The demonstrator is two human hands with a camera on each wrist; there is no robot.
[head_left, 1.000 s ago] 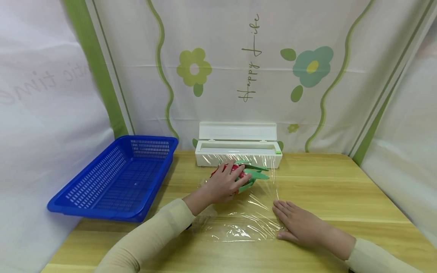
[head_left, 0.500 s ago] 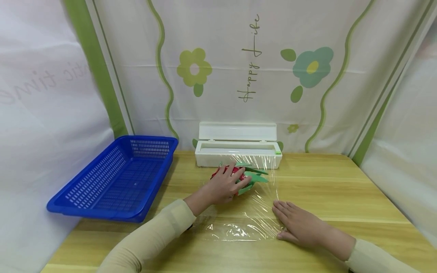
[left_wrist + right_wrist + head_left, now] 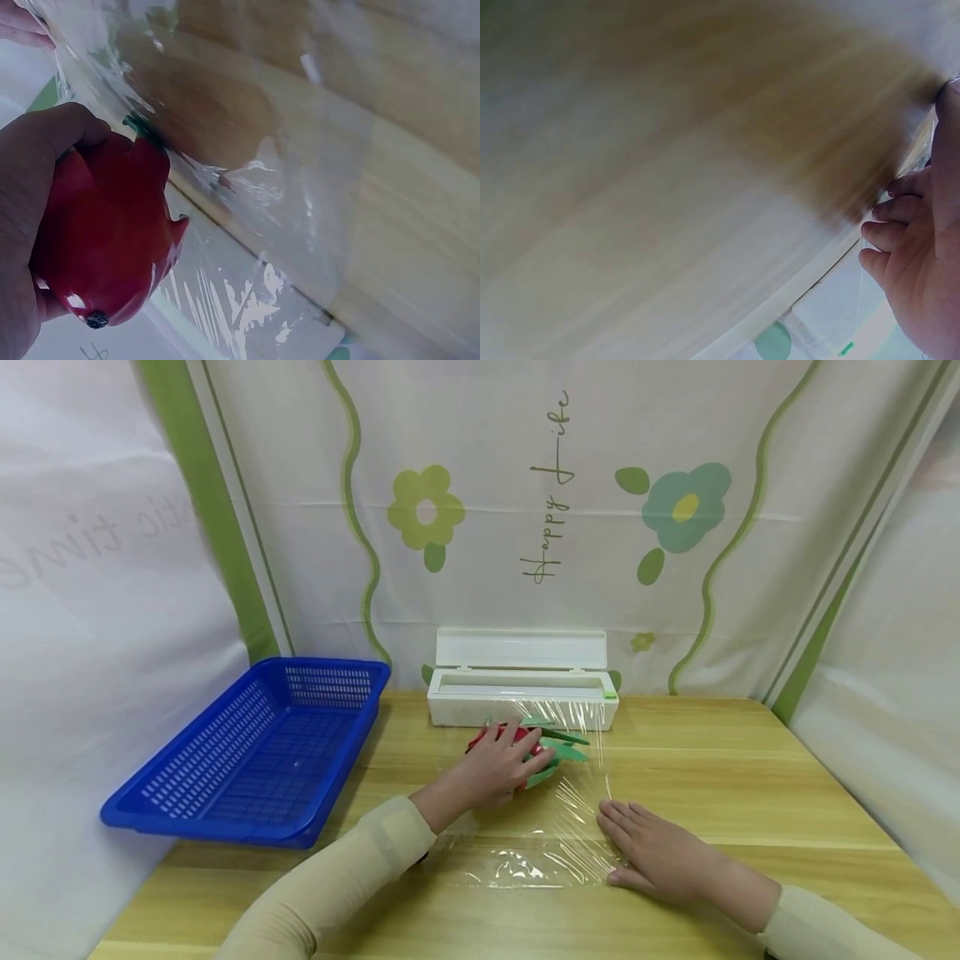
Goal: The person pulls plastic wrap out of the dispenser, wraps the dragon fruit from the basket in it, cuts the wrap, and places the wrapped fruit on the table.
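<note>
A red dragon fruit (image 3: 105,232) with green leafy tips (image 3: 564,750) lies on a sheet of clear cling film (image 3: 517,867). My left hand (image 3: 489,770) grips it from above, its thumb and fingers on either side of the red skin in the left wrist view. The sheet runs from the white dispenser box (image 3: 461,712) toward the front of the table. At the sheet's right edge my right hand (image 3: 663,853) rests with extended fingers, pressing the film against the wood. Those fingers (image 3: 885,236) also show in the right wrist view.
The dispenser's white lid (image 3: 521,649) stands raised at the back. A blue perforated basket (image 3: 206,832) sits on the left of the wooden table (image 3: 750,777). White printed curtains (image 3: 487,593) surround the back and sides.
My left hand and the dragon fruit have shifted very slightly toward the front. Creases in the film have changed, gathering toward my right hand, which stays in place.
</note>
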